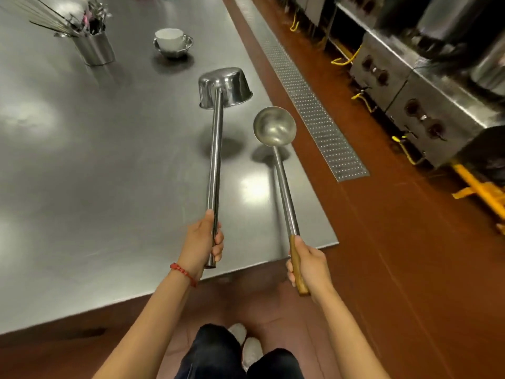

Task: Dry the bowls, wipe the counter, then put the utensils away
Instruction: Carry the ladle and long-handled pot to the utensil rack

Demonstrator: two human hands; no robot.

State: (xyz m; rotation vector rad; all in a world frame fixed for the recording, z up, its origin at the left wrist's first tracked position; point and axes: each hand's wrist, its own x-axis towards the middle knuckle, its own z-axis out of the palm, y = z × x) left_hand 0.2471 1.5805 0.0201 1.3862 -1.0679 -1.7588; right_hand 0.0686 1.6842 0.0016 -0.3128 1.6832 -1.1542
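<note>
The left hand [203, 239] is wrapped round the near end of a steel dipper [218, 149], whose pot-shaped cup hangs above the steel counter [82, 173]. The right hand [307, 265] grips the wooden handle of one round ladle [276, 132], held over the counter's right edge. Two long utensils are held, one per hand. At far left, a steel canister [94, 49] holds utensils too blurred to count, partly cut off. Two nested bowls [172, 42] stand right of it, white inside steel.
</note>
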